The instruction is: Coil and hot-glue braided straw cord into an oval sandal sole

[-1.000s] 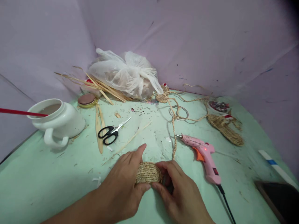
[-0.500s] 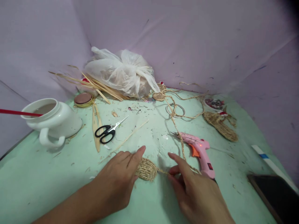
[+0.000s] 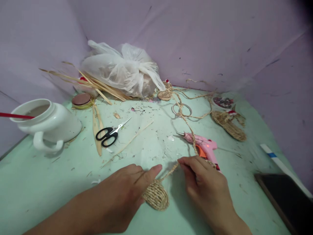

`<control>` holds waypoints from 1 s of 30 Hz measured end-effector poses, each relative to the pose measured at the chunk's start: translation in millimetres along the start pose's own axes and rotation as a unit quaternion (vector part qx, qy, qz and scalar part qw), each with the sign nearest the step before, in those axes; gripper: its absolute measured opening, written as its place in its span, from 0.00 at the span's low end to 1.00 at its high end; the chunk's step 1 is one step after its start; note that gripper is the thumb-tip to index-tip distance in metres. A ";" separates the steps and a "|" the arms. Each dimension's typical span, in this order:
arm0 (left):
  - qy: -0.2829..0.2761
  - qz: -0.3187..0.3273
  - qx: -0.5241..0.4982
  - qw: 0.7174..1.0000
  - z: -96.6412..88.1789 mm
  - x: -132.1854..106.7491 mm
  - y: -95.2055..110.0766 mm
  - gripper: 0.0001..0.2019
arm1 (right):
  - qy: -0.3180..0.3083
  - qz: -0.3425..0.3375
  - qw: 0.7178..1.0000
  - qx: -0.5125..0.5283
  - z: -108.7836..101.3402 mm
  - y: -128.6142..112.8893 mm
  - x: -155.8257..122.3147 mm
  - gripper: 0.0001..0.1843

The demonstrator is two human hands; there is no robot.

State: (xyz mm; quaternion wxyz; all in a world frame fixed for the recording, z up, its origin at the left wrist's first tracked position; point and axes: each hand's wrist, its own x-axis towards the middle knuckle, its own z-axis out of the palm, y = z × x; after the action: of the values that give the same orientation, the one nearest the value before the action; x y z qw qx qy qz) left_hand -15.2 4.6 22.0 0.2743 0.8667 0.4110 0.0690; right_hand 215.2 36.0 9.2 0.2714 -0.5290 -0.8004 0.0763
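Note:
A coiled oval sole of braided straw (image 3: 157, 195) lies near the front of the table, its left end hidden under my left hand (image 3: 133, 189). That hand is closed on it, the thumb stretched along the top. From the sole's upper edge a braided straw cord (image 3: 171, 170) runs to my right hand (image 3: 204, 182), which pinches it between thumb and fingers. Past the hand, the cord goes up over a pink glue gun (image 3: 204, 145) to a loose tangle at the back. The glue gun's light glows orange, and my right hand covers part of its handle.
Black-handled scissors (image 3: 110, 135) and a white pot (image 3: 56, 122) with a red stick (image 3: 17, 115) are at the left. A plastic bag (image 3: 122, 70) and straw strips (image 3: 100, 86) lie behind. At the right are a finished-looking straw slipper (image 3: 228, 127) and a dark phone (image 3: 283, 199).
My right hand has lifted the cord up and away, so it now slants from the sole's upper edge. The sole has turned slightly under my left hand, and the view has shifted a little.

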 end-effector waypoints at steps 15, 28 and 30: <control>0.008 -0.020 -0.057 0.998 -6.8 7.3 5.9 0.17 | -0.201 -0.107 0.971 0.074 -13.5 -4.1 5.9 0.12; 0.045 -0.004 -0.045 0.998 -12.8 4.4 6.2 0.23 | -0.206 -0.084 0.964 0.142 -17.8 -7.3 4.8 0.21; 0.066 0.010 -0.040 0.997 -13.2 4.8 6.6 0.23 | -0.212 -0.077 0.960 0.164 -19.1 -7.2 5.0 0.23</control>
State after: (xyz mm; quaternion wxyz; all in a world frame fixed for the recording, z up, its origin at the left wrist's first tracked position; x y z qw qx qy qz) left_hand -12.1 10.3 36.1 0.2804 0.8528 0.4160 0.1450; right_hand 217.8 34.2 30.0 0.1835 -0.3858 -0.8543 0.2960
